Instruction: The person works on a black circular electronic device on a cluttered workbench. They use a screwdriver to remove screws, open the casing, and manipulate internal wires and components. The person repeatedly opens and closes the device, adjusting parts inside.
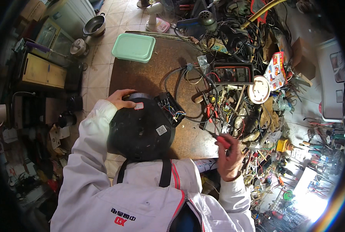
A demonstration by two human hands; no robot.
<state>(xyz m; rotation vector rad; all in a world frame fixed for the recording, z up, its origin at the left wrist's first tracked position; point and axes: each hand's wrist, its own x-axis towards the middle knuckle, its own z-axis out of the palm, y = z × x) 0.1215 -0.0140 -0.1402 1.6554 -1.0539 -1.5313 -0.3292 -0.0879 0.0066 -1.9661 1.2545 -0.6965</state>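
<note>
A black, round-bodied appliance (143,133) is tipped up at the near left edge of the table, its underside with small labels facing me. My left hand (122,99) grips its far rim, thumb over the underside and fingers partly hidden behind. An opened black compartment (170,108) on its right side shows several coloured wires. Off to the right, above the table's corner, my right hand (229,156) is closed around the red handle of a screwdriver (222,142), whose thin shaft points up and left, away from the appliance.
Red-handled pliers (209,110) lie beside a black cable (176,87) on the brown table (141,73). A light green plastic lid or box (133,47) sits at the far left. Behind the tool clutter stands a multimeter (233,73) in a case. Tools and wires crowd the right side.
</note>
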